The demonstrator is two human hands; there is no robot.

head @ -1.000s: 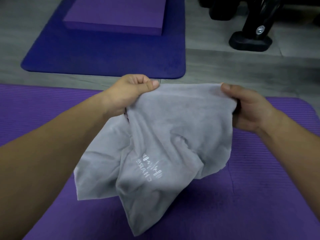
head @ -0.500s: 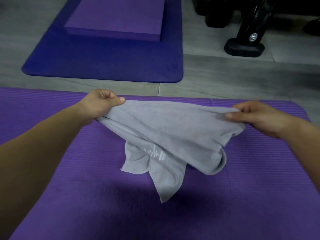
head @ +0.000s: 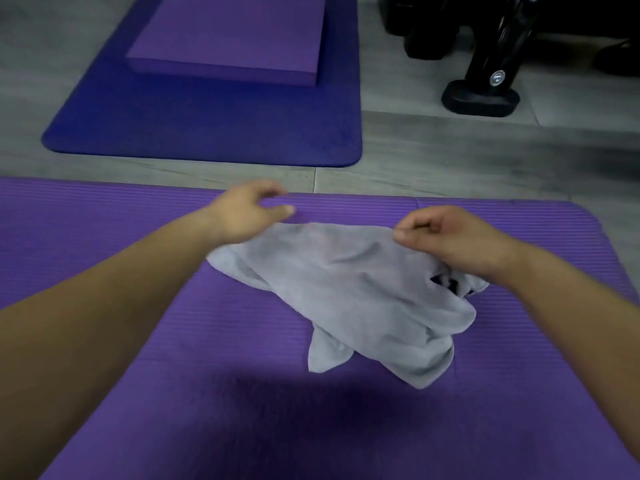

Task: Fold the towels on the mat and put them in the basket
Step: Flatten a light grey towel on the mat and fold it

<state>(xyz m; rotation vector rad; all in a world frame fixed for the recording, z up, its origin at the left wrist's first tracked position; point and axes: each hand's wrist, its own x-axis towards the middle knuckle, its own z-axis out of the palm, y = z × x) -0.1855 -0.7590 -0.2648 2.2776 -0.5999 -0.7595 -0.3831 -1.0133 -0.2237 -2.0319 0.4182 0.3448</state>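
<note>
A grey towel point(head: 353, 289) is seen lying crumpled on the purple mat point(head: 104, 237), with its far edge stretched between the two hands and its near corners bunched toward the person. The left hand point(head: 242, 216) is placed at the far left corner of the towel. Its fingers point(head: 273, 194) are spread apart from the thumb and nothing is gripped between them. The right hand point(head: 453, 237) is placed over the far right corner. Its fingers point(head: 426, 220) are curled and the thumb tip is met by the towel edge, but whether the cloth is pinched cannot be told. Beyond, on the grey floor point(head: 450, 150), a blue mat point(head: 207, 133) with a purple block point(head: 228, 39) on it is seen, and a black stand base point(head: 481, 98) to its right.
</note>
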